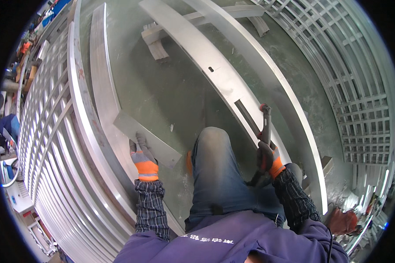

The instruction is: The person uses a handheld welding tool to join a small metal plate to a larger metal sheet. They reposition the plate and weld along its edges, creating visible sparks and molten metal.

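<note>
My left hand (143, 153), in a grey and orange work glove, grips a flat rectangular metal plate (162, 151) by its lower edge, with fingers lying over its face. The plate has a small hole near one corner and overlaps a long metal bar on the left. My right hand (270, 158), gloved alike, is closed around a dark, long-necked power tool (266, 125) with a red-rimmed head. That head sits over a long silver metal beam (226, 81), beside the rectangular slot cut in it. The tool's lower end is partly hidden by my hand.
Another long metal bar (289, 94) runs alongside the beam on the right. Crosswise supports (156, 33) lie beneath at the far end. Slatted metal frames (48, 131) stand at left, and a metal grid (360, 101) at right. My bent knee (213, 144) is between my hands.
</note>
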`<act>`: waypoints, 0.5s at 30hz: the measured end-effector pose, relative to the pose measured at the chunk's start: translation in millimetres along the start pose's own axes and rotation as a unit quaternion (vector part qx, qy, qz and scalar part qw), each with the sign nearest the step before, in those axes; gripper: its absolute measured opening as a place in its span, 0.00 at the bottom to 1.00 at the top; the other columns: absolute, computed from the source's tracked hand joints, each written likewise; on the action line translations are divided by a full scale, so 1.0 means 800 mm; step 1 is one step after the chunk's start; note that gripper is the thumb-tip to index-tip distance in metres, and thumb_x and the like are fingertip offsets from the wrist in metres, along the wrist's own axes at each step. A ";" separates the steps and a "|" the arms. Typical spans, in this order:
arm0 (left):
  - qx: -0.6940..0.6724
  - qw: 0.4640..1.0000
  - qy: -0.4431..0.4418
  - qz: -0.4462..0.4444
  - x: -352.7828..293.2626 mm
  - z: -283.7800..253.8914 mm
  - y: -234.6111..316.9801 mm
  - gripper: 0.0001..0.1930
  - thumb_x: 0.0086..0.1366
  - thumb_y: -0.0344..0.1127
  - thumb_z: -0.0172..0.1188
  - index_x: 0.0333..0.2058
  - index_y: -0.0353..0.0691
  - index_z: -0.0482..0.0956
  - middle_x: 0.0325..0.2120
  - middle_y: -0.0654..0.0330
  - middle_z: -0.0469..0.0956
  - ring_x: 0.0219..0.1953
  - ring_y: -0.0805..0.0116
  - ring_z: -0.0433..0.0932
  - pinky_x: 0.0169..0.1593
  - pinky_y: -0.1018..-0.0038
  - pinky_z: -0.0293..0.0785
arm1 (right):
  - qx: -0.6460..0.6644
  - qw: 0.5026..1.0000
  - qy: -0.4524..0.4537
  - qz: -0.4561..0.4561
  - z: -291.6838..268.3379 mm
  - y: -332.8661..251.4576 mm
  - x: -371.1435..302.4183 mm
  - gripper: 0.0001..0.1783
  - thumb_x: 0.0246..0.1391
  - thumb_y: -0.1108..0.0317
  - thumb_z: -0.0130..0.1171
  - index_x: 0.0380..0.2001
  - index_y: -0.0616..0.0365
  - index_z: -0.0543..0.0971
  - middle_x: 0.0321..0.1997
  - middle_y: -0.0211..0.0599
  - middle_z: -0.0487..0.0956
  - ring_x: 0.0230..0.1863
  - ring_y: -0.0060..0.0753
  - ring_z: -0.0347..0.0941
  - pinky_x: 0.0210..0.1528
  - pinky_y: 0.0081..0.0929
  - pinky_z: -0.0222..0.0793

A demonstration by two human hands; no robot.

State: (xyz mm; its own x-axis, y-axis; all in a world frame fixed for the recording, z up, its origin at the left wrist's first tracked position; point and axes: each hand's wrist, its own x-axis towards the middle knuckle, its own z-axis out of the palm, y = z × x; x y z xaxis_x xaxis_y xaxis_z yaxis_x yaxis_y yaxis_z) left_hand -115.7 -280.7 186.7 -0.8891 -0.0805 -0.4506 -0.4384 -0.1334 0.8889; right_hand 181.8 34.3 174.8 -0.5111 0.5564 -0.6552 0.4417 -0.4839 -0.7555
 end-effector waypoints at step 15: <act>-0.149 0.971 0.014 -0.187 0.080 -0.151 -0.157 0.16 0.68 0.26 0.66 0.52 0.29 0.76 0.46 0.54 0.81 0.50 0.69 0.81 0.56 0.77 0.80 | -0.046 0.988 -0.043 0.139 0.065 -0.055 -0.054 0.27 0.62 0.48 0.64 0.56 0.53 0.75 0.21 0.30 0.73 0.15 0.27 0.68 0.16 0.30 0.64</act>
State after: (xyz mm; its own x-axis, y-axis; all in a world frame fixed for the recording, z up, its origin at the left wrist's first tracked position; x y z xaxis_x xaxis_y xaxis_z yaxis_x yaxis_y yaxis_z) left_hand -101.6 -388.4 36.1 -0.6687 0.0024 -0.7435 -0.6692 -0.4378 0.6004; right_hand 146.0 -3.7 236.3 -0.4186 0.3491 -0.8384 0.6378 -0.5442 -0.5450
